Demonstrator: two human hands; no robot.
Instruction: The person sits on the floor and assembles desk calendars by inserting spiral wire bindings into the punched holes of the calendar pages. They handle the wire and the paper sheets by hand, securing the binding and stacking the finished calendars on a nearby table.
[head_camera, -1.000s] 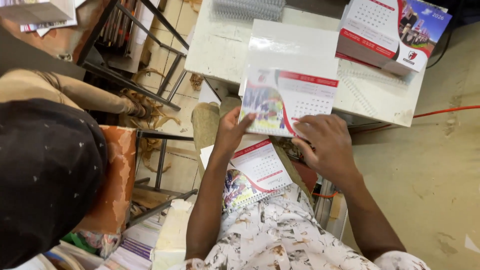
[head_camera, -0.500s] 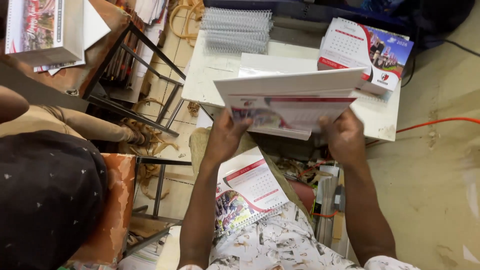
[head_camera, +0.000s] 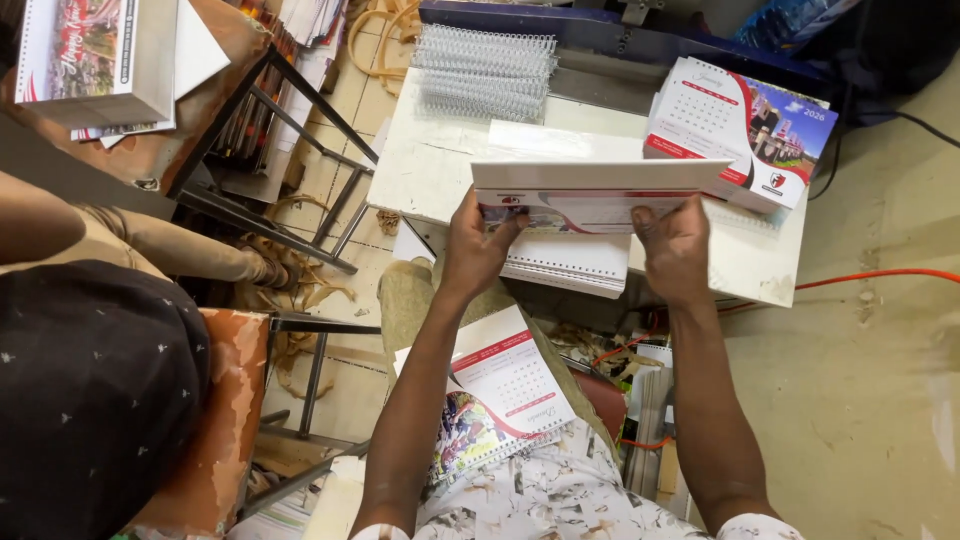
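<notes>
Both of my hands hold a stack of punched calendar sheets (head_camera: 590, 190) edge-on above a white work table (head_camera: 430, 170). My left hand (head_camera: 478, 245) grips the stack's left end and my right hand (head_camera: 672, 240) grips its right end. Under the held stack lies another punched white stack (head_camera: 560, 268) on the table's near edge. A printed calendar sheet (head_camera: 495, 400) rests on my lap.
A bundle of silver wire spirals (head_camera: 485, 70) lies at the table's back. A pile of printed calendars (head_camera: 740, 125) sits at the table's right. Another person in a dark cap (head_camera: 90, 390) sits at left by a metal stool (head_camera: 270, 110). An orange cable (head_camera: 870, 278) crosses the floor.
I have lifted the calendar sheets from flat to edge-on and squared them between both hands above the table. The view has shifted so more of the table's back shows.
</notes>
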